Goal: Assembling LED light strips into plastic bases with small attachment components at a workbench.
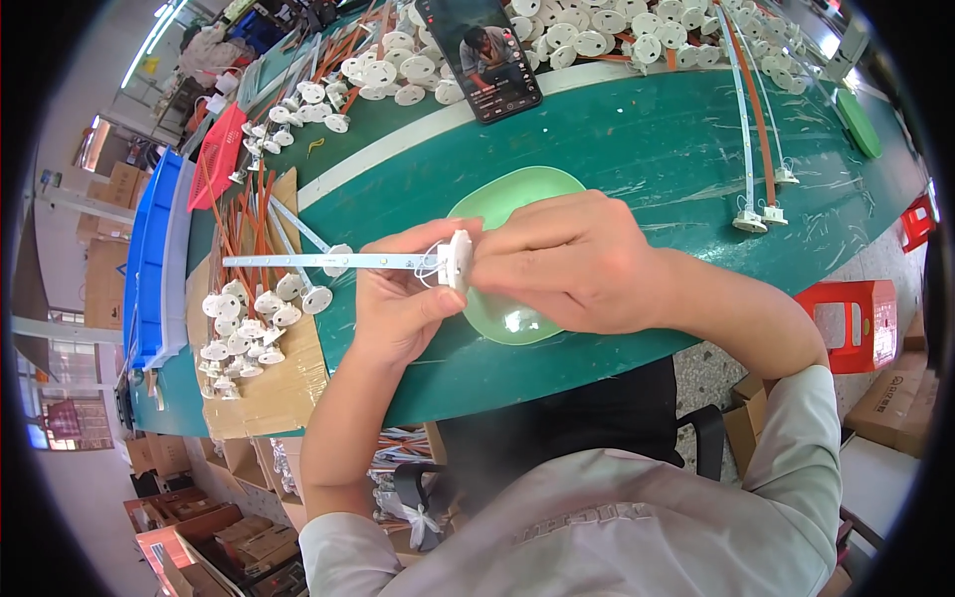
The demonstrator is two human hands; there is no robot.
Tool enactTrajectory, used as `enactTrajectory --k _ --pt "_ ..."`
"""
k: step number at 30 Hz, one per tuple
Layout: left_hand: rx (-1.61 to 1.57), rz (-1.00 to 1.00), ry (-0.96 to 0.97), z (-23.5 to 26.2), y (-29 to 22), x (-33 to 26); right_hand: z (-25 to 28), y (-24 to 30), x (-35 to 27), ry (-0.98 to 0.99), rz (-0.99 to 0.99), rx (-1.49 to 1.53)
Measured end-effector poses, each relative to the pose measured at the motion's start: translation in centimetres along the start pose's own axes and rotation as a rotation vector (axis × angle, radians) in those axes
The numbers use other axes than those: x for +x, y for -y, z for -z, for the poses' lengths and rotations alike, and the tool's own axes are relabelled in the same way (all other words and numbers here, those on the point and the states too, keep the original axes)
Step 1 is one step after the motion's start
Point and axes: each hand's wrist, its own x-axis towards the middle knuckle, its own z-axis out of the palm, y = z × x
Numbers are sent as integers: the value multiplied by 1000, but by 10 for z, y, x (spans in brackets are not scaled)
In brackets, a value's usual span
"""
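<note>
My left hand [398,308] grips a thin white strip [318,261] that points left, with a white round socket cap [459,259] and thin white wires at its near end. My right hand [567,264] pinches that cap from the right, fingers closed on it. Both hands hover over a pale green shallow dish [507,204] lying on the green table [647,149].
A pile of white round caps on strips [244,328] lies on cardboard at left, with orange strips behind. A phone [482,55] stands propped at the back among more caps. Finished strips [751,149] lie at right. A red stool [856,318] stands below right.
</note>
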Motion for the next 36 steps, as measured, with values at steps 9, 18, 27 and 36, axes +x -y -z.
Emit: enactTrajectory --k 9,18,27,36 --pt "-19 -99 90 -2 7 2 -2 0 5 -127 65 -72" --pt "-184 -123 -82 -23 21 -7 -14 17 -3 -208 25 -199" --pt "-68 -152 36 -12 19 -2 -18 13 0 -238 7 -159" --pt "-8 -219 35 -10 20 -2 -24 13 0 -254 -52 -171"
